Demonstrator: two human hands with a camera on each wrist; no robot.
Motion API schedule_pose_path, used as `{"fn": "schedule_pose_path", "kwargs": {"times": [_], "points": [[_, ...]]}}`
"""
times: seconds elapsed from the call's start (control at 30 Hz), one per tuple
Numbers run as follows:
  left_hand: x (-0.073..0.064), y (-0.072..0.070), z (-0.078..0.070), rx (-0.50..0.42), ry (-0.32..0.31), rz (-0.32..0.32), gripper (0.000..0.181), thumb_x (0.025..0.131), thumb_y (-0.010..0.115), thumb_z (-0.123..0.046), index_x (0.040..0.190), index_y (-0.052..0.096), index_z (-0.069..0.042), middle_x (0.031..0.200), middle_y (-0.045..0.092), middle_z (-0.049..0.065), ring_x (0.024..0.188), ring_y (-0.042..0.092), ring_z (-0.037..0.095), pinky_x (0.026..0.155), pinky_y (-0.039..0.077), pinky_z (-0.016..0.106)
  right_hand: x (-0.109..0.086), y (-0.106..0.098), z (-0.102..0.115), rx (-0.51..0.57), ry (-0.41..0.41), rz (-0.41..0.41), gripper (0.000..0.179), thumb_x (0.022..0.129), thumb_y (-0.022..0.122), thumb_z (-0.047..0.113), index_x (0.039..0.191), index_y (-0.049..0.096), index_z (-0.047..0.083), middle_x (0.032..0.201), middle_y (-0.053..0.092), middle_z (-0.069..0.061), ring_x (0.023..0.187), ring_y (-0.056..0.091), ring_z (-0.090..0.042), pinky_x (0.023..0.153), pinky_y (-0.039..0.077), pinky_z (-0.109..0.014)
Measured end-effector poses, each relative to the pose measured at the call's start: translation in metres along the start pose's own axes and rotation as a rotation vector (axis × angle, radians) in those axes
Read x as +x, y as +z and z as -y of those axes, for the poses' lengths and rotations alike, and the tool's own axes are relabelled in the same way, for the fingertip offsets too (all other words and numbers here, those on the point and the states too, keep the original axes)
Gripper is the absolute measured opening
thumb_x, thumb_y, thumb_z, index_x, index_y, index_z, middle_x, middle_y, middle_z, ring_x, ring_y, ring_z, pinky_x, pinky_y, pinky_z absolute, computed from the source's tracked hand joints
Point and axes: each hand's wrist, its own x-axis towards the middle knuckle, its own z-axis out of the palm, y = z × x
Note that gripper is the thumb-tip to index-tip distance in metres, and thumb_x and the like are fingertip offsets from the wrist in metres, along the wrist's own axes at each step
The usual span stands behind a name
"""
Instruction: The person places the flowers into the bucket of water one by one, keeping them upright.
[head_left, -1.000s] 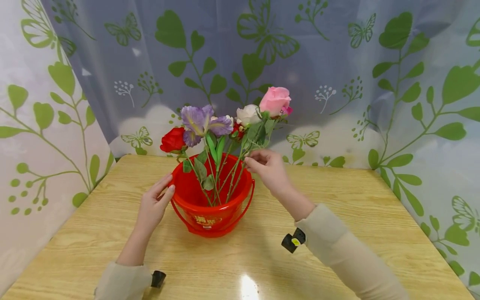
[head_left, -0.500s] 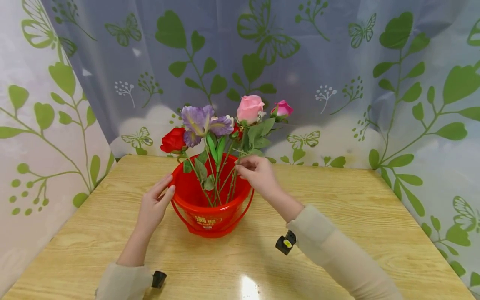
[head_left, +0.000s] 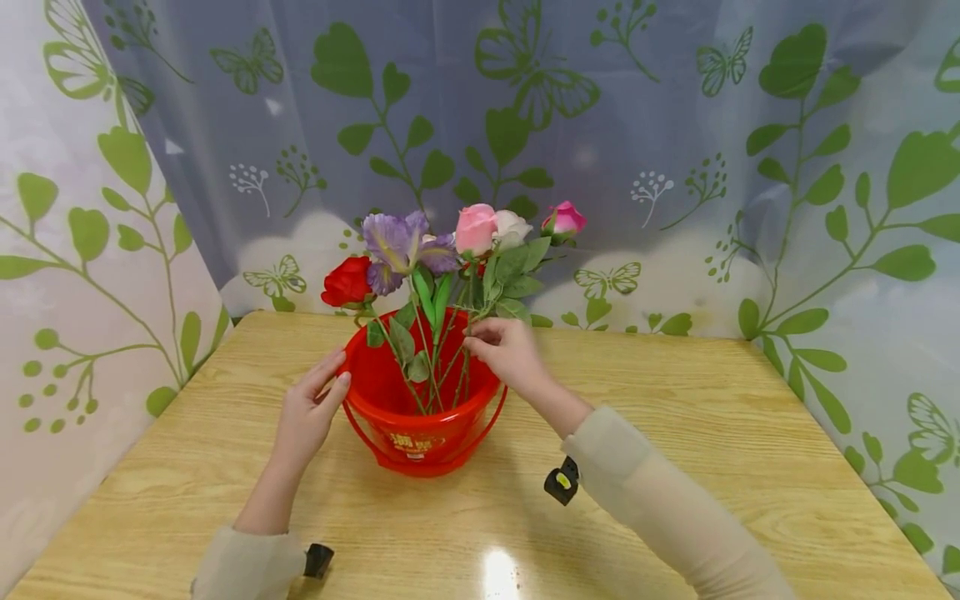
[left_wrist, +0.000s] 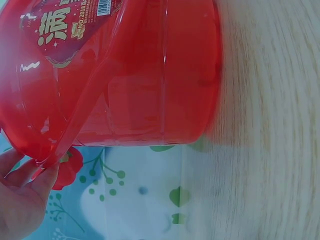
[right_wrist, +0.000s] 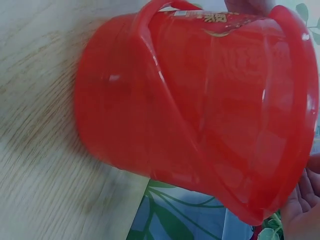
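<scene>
A red plastic bucket stands upright on the wooden table, with several artificial flowers in it. My right hand pinches the stem of a pink rose above the bucket's right rim. Only part of that hand shows beyond the rim in the right wrist view. With fingers only slightly bent, my left hand touches the outside of the rim at the left. In the left wrist view its fingertips meet the rim near the handle's end.
Around the pink rose stand a purple iris, a red rose, a white rose and a magenta rose. The bucket's handle hangs down. A patterned curtain borders the table at the back and sides.
My right hand has moved left and slightly down, carrying the pink rose leftward from in front of the magenta rose to beside the iris. The left hand and bucket have stayed put.
</scene>
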Motion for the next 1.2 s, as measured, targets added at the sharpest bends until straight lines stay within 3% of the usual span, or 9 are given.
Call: {"fn": "schedule_pose_path", "kwargs": {"times": [0.27,0.53,0.83,1.03,1.2], "points": [[0.001,-0.001,0.003,0.023,-0.001,-0.003,0.038,0.089,0.054,-0.015,0.122,0.05,0.004,0.129,0.045,0.015,0.117,0.041,0.025,0.083,0.04,0.014,0.004,0.003,-0.001,-0.107,-0.008,0.021,0.016,0.08,0.064,0.008,0.093,0.066,-0.001,0.088,0.065,-0.01,0.081,0.061,-0.021,0.066,0.051,-0.028],[0.001,0.0,0.002,-0.005,-0.008,-0.007,0.036,0.089,0.054,-0.009,0.122,0.05,0.005,0.128,0.045,0.016,0.118,0.04,0.025,0.081,0.039,0.01,0.006,0.005,-0.001,-0.114,0.016,0.015,0.014,0.079,0.064,0.006,0.092,0.066,0.0,0.086,0.066,-0.01,0.081,0.061,-0.021,0.068,0.051,-0.027],[0.002,0.0,0.002,-0.007,-0.021,0.004,0.036,0.089,0.053,-0.007,0.122,0.049,0.006,0.129,0.044,0.017,0.119,0.039,0.025,0.08,0.039,0.008,0.005,0.004,-0.001,-0.076,0.011,0.01,0.021,0.081,0.063,0.007,0.1,0.065,-0.002,0.092,0.065,-0.011,0.084,0.06,-0.021,0.07,0.051,-0.028],[0.002,0.001,0.001,-0.013,-0.023,0.003,0.036,0.088,0.053,-0.003,0.121,0.049,0.008,0.129,0.044,0.019,0.118,0.04,0.029,0.08,0.039,0.009,-0.004,-0.001,-0.003,-0.044,-0.067,-0.008,0.018,0.082,0.061,0.006,0.097,0.064,-0.003,0.09,0.065,-0.011,0.082,0.06,-0.021,0.068,0.051,-0.028],[0.002,-0.002,-0.006,0.06,-0.013,0.011,0.036,0.088,0.054,-0.009,0.121,0.051,0.005,0.129,0.044,0.017,0.119,0.04,0.027,0.09,0.041,0.031,-0.022,-0.008,-0.001,-0.082,-0.199,-0.01,0.018,0.083,0.059,0.006,0.097,0.064,-0.004,0.092,0.065,-0.012,0.082,0.061,-0.02,0.069,0.052,-0.028]]}}
